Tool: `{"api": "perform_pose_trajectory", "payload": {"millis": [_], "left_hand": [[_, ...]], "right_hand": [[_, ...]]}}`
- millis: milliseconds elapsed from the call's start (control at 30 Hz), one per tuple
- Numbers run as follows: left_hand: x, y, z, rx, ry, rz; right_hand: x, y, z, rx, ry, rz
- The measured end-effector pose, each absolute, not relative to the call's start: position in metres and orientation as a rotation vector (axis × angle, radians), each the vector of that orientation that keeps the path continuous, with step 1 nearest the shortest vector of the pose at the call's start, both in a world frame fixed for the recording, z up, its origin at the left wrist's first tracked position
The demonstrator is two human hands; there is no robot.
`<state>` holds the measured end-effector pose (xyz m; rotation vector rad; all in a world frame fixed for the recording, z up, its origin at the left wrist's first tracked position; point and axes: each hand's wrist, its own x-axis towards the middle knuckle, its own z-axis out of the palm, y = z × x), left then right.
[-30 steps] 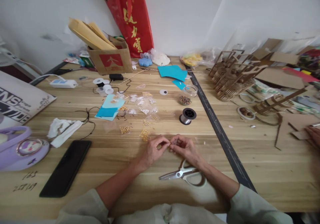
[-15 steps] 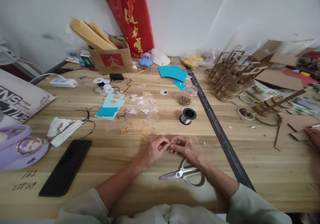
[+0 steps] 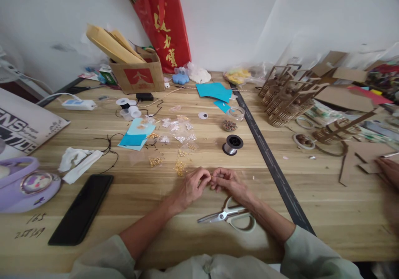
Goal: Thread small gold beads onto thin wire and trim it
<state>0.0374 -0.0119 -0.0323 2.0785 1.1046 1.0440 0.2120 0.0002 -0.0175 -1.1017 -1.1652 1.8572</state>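
Observation:
My left hand and my right hand meet fingertip to fingertip above the table, both closed in a pinch. Whatever lies between the fingertips is too small to make out. Below the right wrist lie scissors with pale handles, blades pointing left. Just beyond the left hand is a scatter of small gold pieces, with a small bag of gold pieces to its left. A black spool of thin, clear or silvery line stands beyond the right hand. Behind it sits a dish of brown beads.
A black phone and a purple bag-shaped item lie left. Blue sheets and small clear packets are farther back. Wooden baskets stand right, past a black strip. Another person's hand touches cardboard at far right.
The view has shifted slightly. Both hands stay pinched together in nearly the same place, with the right fingers turned a little. The scissors and the spool have not moved.

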Motion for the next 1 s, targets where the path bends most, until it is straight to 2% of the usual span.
{"api": "perform_pose_trajectory", "payload": {"millis": [400, 1000], "left_hand": [[0.038, -0.007, -0.02, 1.514, 1.123, 1.073], [0.04, -0.004, -0.017, 1.126, 1.015, 0.945]], "right_hand": [[0.215, -0.001, -0.019, -1.038, -1.142, 1.834], [0.215, -0.002, -0.02, -0.998, -1.253, 1.806]]}}
